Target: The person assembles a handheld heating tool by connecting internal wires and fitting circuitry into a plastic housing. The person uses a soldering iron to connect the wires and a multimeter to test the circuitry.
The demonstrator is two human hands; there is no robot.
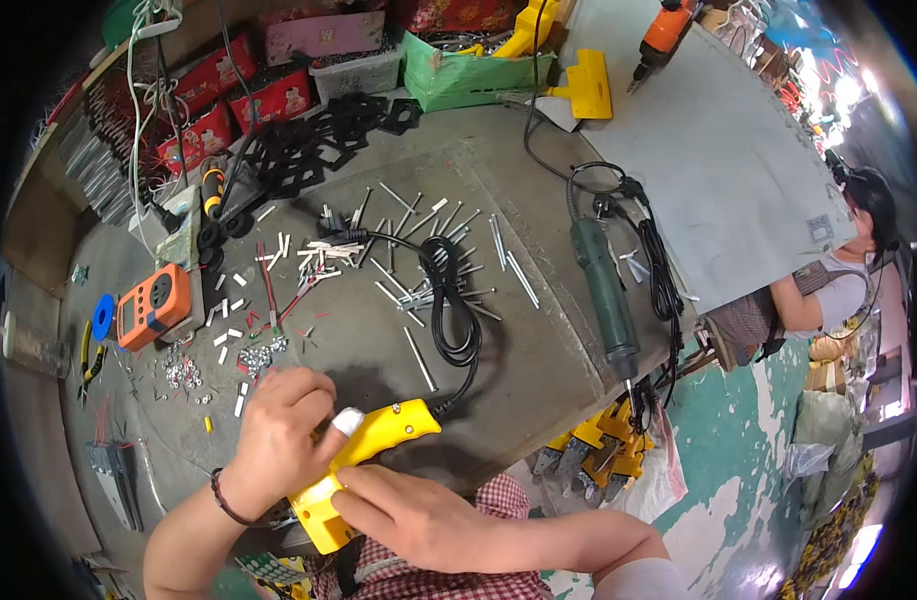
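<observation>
A yellow plastic tool housing [393,426] lies slantwise in front of me, with a black cord [463,335] running from its far end into a bundled coil. My right hand [418,520] grips the housing's near part, fingers bent over it. Against its left side is my left hand [290,432], fingers curled in and the white-wrapped thumb pointing toward the housing. Whatever the left fingers hold is hidden. Beyond that hand are small metal nuts [263,355] and short white sleeves [242,398]. Long screws [418,290] lie scattered around the coil.
A green electric screwdriver [603,290] lies at the table's right edge. On the left sits an orange meter [156,308]. Black flat plates [303,145] and a green box [453,75] stand at the back. A person [813,295] is at right; yellow parts [598,440] lie below the table.
</observation>
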